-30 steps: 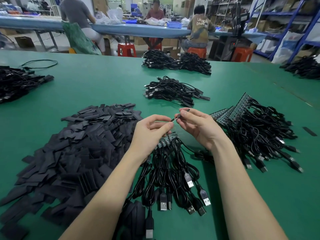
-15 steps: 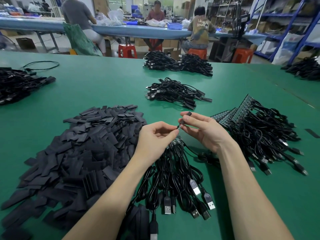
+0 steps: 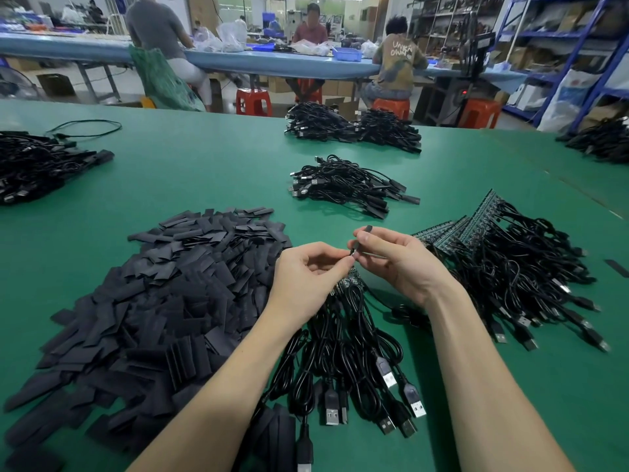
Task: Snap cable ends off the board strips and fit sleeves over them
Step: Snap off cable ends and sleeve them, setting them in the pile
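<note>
- At the far left of the green counter (image 3: 211,158), a dark pile of cables (image 3: 37,165) lies well apart from the work, with one loose cable loop (image 3: 85,126) behind it.
- Left of centre, a broad heap of flat black sleeves (image 3: 163,301) spreads toward the near edge, reaching up to the left forearm.
- The left hand (image 3: 306,284) hangs just above the board strip (image 3: 350,284), its fingers (image 3: 335,264) curled in, thumb and forefinger pinching a small cable end.
- Below both hands, a bundle of black USB cables (image 3: 350,362) fans toward the viewer, plugs pointing outward.
- The right hand (image 3: 401,264) meets the left fingertip to fingertip; its fingers pinch a narrow black sleeve (image 3: 360,241) tilted upward, the lower end at the cable end. How far it is fitted on cannot be told.
- Beyond the hands lies a small pile of sleeved cables (image 3: 347,187), and farther back two larger piles (image 3: 354,127).
- To the right, more board strips (image 3: 476,219) with attached cables (image 3: 531,277) are stacked close to the right wrist.
</note>
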{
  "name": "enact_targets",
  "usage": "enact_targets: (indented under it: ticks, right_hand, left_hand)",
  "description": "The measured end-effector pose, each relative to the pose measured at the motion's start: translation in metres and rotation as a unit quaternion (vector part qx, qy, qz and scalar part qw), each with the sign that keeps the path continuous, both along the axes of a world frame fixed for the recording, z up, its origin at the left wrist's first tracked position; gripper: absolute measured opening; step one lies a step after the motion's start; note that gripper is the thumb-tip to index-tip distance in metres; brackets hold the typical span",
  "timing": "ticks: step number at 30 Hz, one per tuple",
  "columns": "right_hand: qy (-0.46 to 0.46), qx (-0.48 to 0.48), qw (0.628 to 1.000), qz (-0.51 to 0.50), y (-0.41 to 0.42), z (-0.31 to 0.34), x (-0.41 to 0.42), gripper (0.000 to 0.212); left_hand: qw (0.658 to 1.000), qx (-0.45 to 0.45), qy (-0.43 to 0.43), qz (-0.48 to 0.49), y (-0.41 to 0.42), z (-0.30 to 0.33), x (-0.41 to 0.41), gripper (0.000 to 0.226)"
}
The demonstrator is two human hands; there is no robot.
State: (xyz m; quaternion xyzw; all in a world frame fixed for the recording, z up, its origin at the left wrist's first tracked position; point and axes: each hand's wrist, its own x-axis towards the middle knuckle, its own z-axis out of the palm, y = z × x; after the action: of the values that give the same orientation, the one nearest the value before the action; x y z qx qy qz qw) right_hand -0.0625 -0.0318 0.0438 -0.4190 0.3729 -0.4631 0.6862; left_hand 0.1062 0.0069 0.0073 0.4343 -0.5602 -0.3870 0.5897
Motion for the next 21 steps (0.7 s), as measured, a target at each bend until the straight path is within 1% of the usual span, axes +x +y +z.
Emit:
enact_targets:
  ticks: [5, 7, 10, 13, 17, 21]
  right_hand:
    - [0.038, -0.015, 0.999, 0.013, 0.0016, -0.002, 0.0048, 0.021]
    - [0.038, -0.021, 0.999, 0.019, 0.002, -0.0015, 0.0032, 0.02]
    - [0.037, -0.033, 0.998, 0.026, 0.003, -0.0006, 0.0023, 0.022]
    - [0.058, -0.051, 0.996, 0.04, 0.0043, -0.0008, 0.0024, 0.022]
    - [0.079, -0.062, 0.994, 0.036, 0.0055, -0.0005, 0.0029, 0.03]
    - [0.047, -0.086, 0.995, -0.009, 0.0044, -0.0032, 0.0107, 0.042]
  left_hand:
    - [1.0, -0.001, -0.011, 0.014, -0.0007, -0.0037, 0.0008, 0.004]
    - [1.0, 0.0, -0.007, 0.014, -0.0008, -0.0041, 0.0005, 0.005]
    - [1.0, 0.007, 0.022, 0.0, -0.0027, -0.0021, 0.0019, 0.012]
    - [0.998, 0.025, 0.051, -0.012, -0.0039, -0.0019, 0.0026, 0.019]
    - [0.998, 0.019, 0.056, -0.025, -0.0031, -0.0011, 0.0011, 0.018]
    - [0.996, 0.019, 0.079, -0.035, -0.0046, -0.0005, 0.0017, 0.014]
